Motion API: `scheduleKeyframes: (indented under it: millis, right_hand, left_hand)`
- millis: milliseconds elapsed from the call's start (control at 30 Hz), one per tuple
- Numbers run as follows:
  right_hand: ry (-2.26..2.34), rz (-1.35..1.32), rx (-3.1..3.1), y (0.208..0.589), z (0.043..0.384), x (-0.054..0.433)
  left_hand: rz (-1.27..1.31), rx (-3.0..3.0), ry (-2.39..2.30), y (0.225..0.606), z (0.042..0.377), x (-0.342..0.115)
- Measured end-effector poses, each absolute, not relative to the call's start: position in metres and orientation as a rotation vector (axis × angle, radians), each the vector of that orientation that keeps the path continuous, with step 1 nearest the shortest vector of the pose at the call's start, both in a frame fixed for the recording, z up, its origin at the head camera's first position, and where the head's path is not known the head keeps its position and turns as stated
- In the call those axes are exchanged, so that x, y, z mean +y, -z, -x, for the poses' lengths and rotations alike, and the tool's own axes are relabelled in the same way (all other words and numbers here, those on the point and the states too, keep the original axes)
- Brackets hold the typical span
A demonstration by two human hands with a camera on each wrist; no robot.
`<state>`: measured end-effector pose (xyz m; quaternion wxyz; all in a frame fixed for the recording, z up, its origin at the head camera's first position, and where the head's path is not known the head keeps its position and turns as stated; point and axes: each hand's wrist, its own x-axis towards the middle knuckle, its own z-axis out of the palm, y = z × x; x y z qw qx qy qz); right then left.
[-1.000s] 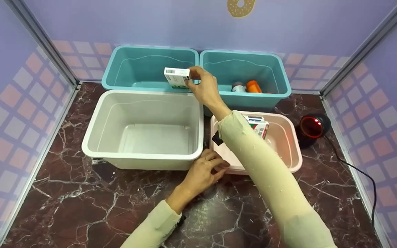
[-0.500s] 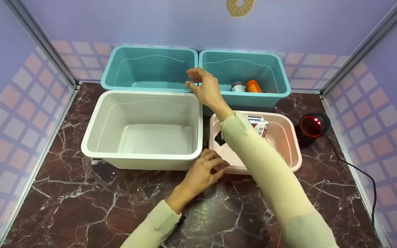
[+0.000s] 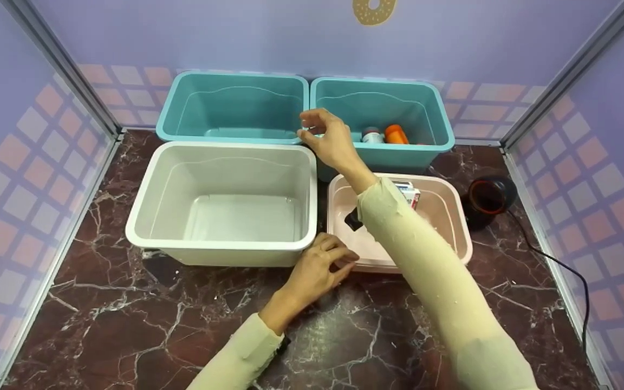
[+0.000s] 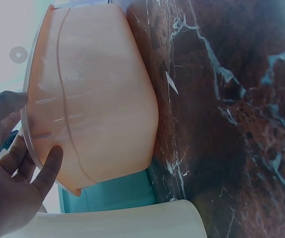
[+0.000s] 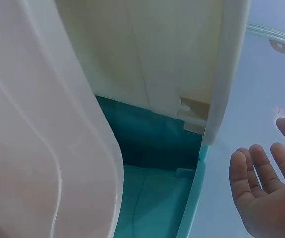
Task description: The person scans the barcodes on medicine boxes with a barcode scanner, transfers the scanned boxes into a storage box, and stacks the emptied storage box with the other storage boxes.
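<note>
My right hand hovers above the place where the two teal bins meet, fingers loosely bent and holding nothing. In the right wrist view its fingers are spread from the thumb, with only air between them. The left teal bin shows nothing on the visible part of its floor. At the near left corner of the pink bin, my left hand grips the rim. The left wrist view has the bin's outer wall with thumb and fingers on either side of the rim.
Inside the right teal bin lie an orange bottle and a white bottle. Medicine boxes are in the pink bin, partly behind my sleeve. A large white bin stands at left. A black corded device sits at right.
A white medicine box left my right hand over the left teal bin and is out of sight. That hand then shifted slightly right. The device's red glow has dimmed. My left hand stays put.
</note>
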<state>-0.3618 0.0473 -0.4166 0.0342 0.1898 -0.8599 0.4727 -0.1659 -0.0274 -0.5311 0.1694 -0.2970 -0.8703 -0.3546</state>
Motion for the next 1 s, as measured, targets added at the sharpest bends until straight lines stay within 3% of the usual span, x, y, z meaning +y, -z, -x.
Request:
scheduleKeyframes:
  millis: [1000]
  right_hand:
    - [-1.704, -0.544, -2.616, 0.414, 0.345, 0.097]
  left_hand:
    - [0.811, -2.548, 1.015, 0.529, 0.166, -0.030]
